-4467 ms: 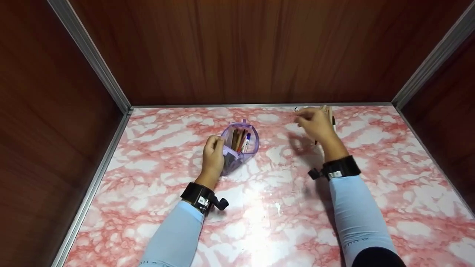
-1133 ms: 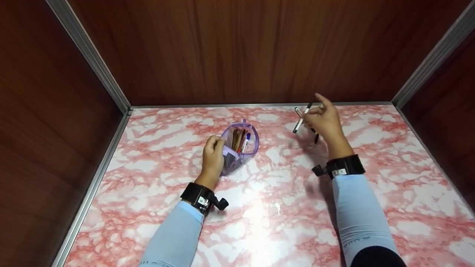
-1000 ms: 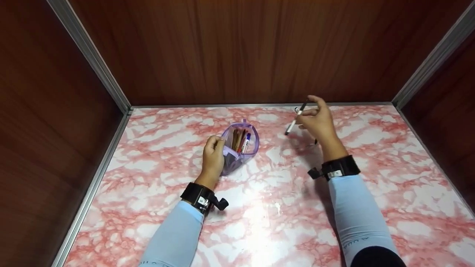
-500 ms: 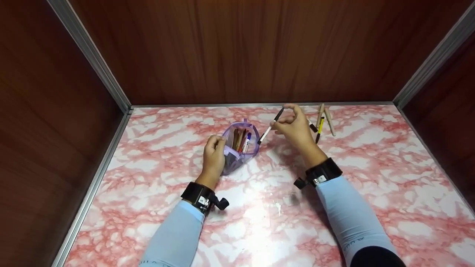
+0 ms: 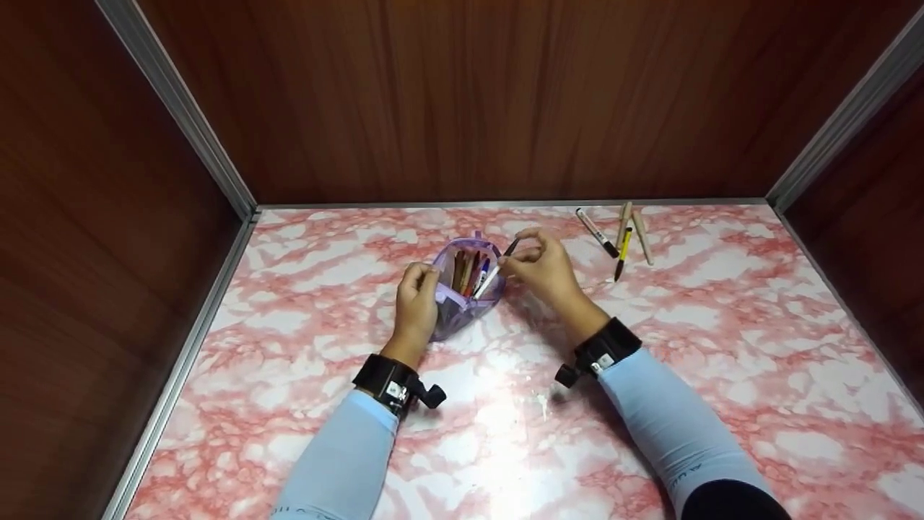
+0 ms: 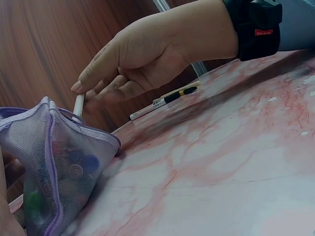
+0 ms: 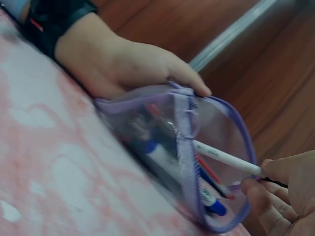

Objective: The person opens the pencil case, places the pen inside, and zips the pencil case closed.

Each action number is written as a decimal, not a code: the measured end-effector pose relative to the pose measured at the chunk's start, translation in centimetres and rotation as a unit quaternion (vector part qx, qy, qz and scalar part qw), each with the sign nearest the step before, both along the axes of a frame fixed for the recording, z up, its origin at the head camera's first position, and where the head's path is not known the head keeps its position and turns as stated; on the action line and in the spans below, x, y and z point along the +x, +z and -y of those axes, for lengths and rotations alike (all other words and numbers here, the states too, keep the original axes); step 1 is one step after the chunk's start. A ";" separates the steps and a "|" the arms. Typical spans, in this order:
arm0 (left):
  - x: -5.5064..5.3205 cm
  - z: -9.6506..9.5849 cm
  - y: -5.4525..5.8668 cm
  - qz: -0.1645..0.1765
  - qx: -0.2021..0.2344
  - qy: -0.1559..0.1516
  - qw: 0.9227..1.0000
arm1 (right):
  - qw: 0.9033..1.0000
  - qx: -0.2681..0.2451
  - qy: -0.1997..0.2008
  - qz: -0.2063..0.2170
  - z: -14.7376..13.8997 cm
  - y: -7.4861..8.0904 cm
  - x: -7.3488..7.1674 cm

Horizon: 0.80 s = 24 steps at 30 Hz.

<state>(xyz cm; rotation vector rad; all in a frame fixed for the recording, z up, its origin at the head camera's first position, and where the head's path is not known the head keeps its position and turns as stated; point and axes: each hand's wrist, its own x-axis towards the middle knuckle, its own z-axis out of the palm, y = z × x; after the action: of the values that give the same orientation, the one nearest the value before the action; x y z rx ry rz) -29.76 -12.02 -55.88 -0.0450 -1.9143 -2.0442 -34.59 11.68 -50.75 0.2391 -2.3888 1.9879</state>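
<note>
A purple mesh pencil case (image 5: pixel 451 318) lies unzipped on the table, its mouth facing away and up. My left hand (image 5: pixel 416 307) grips its left edge, thumb on the rim, as the right wrist view also shows. Several pens and pencils sit inside, among them a blue-capped white marker (image 7: pixel 213 203). My right hand (image 5: pixel 545 271) pinches a white pen (image 7: pixel 226 158) with a black end between thumb and fingers. The pen slants down through the mouth of the case, its lower end inside. In the left wrist view the right hand (image 6: pixel 142 54) hovers above the rim.
At the back right lie a white marker with a black cap (image 5: pixel 596 232), a yellow-and-black pen (image 5: pixel 623 253) and two beige pens (image 5: pixel 642 238). The pink marbled table (image 5: pixel 325 440) is bounded by brown wood-grain walls (image 5: pixel 462 101) with metal edging.
My right hand picked up the white pen at the back right and carried it left and nearer, tilting its lower end into the pencil case. The left hand stayed in place.
</note>
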 end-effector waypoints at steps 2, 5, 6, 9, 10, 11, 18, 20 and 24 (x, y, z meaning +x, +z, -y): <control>0.0 0.0 0.0 -0.002 0.001 0.001 1.000 | 0.999 0.032 0.020 0.009 0.3 -0.2 0.3; 0.0 0.0 -0.1 -0.004 0.003 0.005 1.000 | 0.994 0.072 0.078 0.015 0.6 -0.5 0.6; 0.0 0.0 -0.1 -0.005 0.003 0.007 1.000 | 0.991 0.090 0.098 0.015 0.7 -0.5 0.7; -0.1 -0.1 -0.1 -0.012 0.006 0.009 1.000 | 0.979 0.138 0.150 -0.004 0.6 -0.5 0.7; -0.2 -0.1 -0.1 -0.013 0.006 0.010 1.000 | 0.976 0.150 0.156 -0.008 0.6 -0.5 0.7; -0.2 -0.1 -0.1 -0.015 0.007 0.010 1.000 | 0.974 0.160 0.157 -0.010 0.5 -0.4 0.7; -0.1 -0.1 0.0 -0.010 0.006 0.007 1.000 | 0.983 0.156 0.092 0.032 -0.9 -0.1 0.2; -0.1 -0.1 0.0 -0.008 0.005 0.007 1.000 | 0.980 0.179 0.081 0.015 -1.5 0.0 -0.1; -0.1 0.0 0.0 -0.007 0.001 0.003 1.000 | 0.979 0.193 0.060 0.011 -3.0 0.5 -0.9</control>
<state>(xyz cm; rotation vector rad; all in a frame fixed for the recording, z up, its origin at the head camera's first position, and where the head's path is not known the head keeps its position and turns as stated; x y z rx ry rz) -29.86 -12.01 -55.87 -0.0529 -1.9020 -2.0349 -35.53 14.66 -50.20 0.3767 -2.8198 1.5508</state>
